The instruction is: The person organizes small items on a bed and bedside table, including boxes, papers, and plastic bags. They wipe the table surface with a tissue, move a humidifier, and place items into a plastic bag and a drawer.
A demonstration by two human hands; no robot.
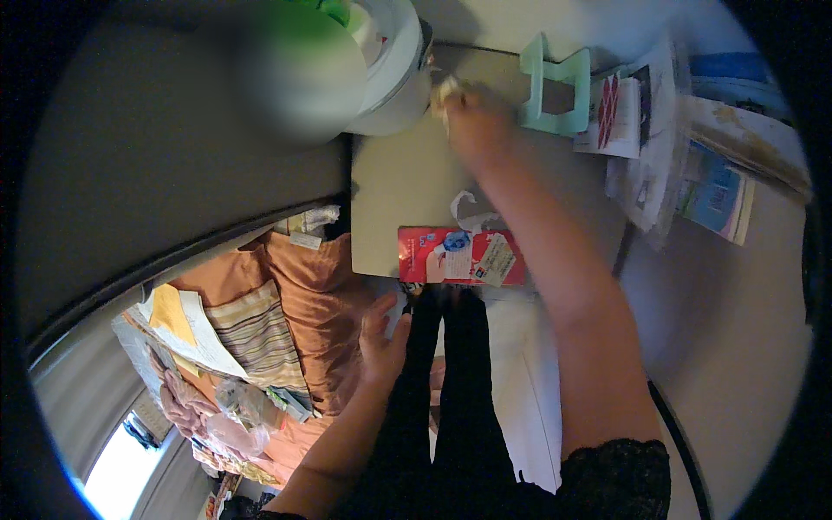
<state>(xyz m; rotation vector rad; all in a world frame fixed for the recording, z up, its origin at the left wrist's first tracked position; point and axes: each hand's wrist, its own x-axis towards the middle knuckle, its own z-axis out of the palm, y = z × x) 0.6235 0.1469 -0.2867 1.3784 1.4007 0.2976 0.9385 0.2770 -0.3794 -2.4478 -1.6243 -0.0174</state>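
My right hand is stretched to the far part of a beige tabletop, closed around a pale crumpled piece that looks like cloth or tissue. Just left of it stands a round white container. At the table's near edge lies a flat red package with a pale label. A curved white strip rests behind the package, partly near my right forearm. My left hand hangs below the table edge, beside my leg, fingers apart and holding nothing.
A mint-green plastic holder stands at the far right of the table, next to upright books and papers. A blurred white-and-green object is at upper left. On the left, a bed with orange bedding carries papers, clothes and bags.
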